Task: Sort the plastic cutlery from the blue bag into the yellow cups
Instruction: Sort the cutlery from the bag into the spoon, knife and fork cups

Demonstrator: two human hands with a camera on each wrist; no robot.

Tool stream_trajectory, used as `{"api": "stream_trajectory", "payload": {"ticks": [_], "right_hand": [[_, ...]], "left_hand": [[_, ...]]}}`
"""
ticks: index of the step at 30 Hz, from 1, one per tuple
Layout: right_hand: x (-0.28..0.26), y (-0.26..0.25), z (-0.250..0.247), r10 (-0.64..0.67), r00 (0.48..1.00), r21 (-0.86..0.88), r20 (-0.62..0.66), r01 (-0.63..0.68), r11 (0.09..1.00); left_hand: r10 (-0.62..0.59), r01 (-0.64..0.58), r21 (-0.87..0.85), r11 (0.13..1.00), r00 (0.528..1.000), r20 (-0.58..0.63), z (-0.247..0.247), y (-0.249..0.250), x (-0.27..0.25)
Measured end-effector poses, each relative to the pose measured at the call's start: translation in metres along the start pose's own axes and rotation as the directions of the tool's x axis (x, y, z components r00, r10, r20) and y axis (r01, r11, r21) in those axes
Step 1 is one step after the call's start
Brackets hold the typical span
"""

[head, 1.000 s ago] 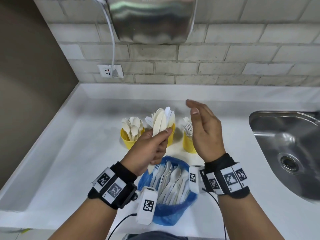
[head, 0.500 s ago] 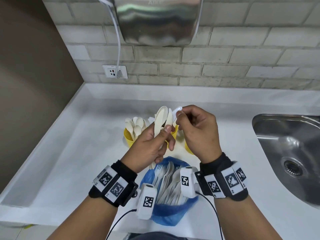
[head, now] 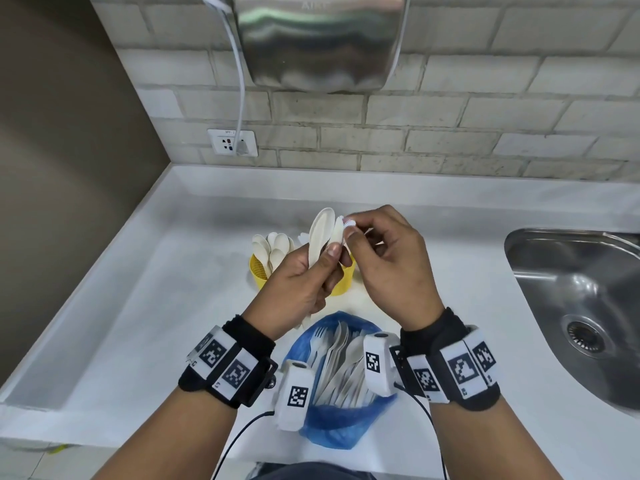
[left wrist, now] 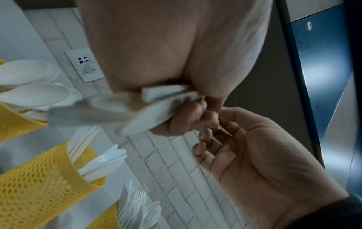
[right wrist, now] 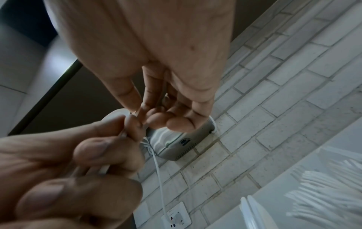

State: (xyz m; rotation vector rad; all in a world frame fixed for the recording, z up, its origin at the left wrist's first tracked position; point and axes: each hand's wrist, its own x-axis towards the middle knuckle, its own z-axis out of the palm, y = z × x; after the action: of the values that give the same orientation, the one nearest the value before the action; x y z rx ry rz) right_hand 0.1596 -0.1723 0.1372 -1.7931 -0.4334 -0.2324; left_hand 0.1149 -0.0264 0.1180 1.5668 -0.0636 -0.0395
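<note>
My left hand (head: 323, 271) grips a small bundle of white plastic cutlery (head: 320, 233) upright above the yellow cups. My right hand (head: 349, 232) pinches the serrated tip of a white knife (head: 347, 223) at the bundle's right side. In the left wrist view, fingers curl round the bundle's handles (left wrist: 156, 114). The left yellow cup (head: 258, 273) holds spoons and the middle cup (head: 343, 284) holds knives. A third cup (left wrist: 105, 220) with forks shows only in the left wrist view. The blue bag (head: 332, 420) lies open near me with several pieces inside.
A steel sink (head: 571, 306) is sunk into the counter at the right. A metal hand dryer (head: 318, 39) hangs on the brick wall above the cups, its cable running to a socket (head: 232, 143). The white counter (head: 138, 323) has a raised back ledge and a wall at its left.
My right hand, open and raised beside the bundle a second ago, has come in and pinched the top of a piece in the left hand's bundle. The left hand has stayed put.
</note>
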Motion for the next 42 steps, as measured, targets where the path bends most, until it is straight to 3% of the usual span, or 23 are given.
{"api": "stream_trajectory", "payload": {"ticks": [8,12,15,19,21,25,28,34,39,42], "right_hand": [[0.01,-0.015,-0.008,-0.043,0.994,0.029,0.1,0.04,0.999],[0.017,-0.014,-0.007,-0.072,0.997,0.123,-0.04,0.077,0.989],[0.024,-0.015,-0.01,-0.02,0.98,0.286,-0.199,0.077,0.955],[0.035,-0.021,-0.026,0.174,0.905,0.602,-0.389,0.106,0.792],[0.038,-0.023,-0.035,0.223,0.876,0.661,-0.428,0.135,0.739],[0.035,-0.009,-0.033,0.119,0.89,0.477,-0.441,0.12,0.871],[0.032,0.011,-0.017,0.069,0.911,0.242,-0.408,0.034,0.97],[0.026,0.033,0.025,0.074,0.976,0.162,-0.205,-0.04,0.986],[0.025,0.04,0.062,0.011,0.99,0.088,-0.137,0.001,0.996],[0.03,0.045,0.081,0.003,0.992,0.087,-0.13,0.009,0.996]], "left_hand": [[-0.043,0.037,0.058,0.998,0.993,0.111,-0.005,-0.002,-0.002],[-0.048,0.03,0.142,0.989,0.991,0.128,-0.008,-0.004,-0.005],[-0.058,0.033,0.181,0.983,0.989,0.135,-0.01,-0.009,-0.009],[-0.073,0.046,0.223,0.974,0.99,0.118,-0.014,-0.011,-0.013],[-0.103,0.086,0.211,0.974,0.992,0.07,-0.018,-0.011,-0.014],[-0.202,0.202,-0.029,0.979,0.979,0.016,-0.025,-0.013,-0.012],[-0.186,0.182,-0.1,0.978,0.982,-0.034,-0.029,-0.013,-0.012],[-0.109,0.102,-0.054,0.993,0.981,-0.163,-0.043,-0.014,-0.019],[-0.062,0.049,-0.051,0.998,0.95,-0.306,-0.062,-0.012,-0.023],[-0.099,0.06,-0.114,0.992,0.922,-0.375,-0.074,-0.015,-0.025]]}}
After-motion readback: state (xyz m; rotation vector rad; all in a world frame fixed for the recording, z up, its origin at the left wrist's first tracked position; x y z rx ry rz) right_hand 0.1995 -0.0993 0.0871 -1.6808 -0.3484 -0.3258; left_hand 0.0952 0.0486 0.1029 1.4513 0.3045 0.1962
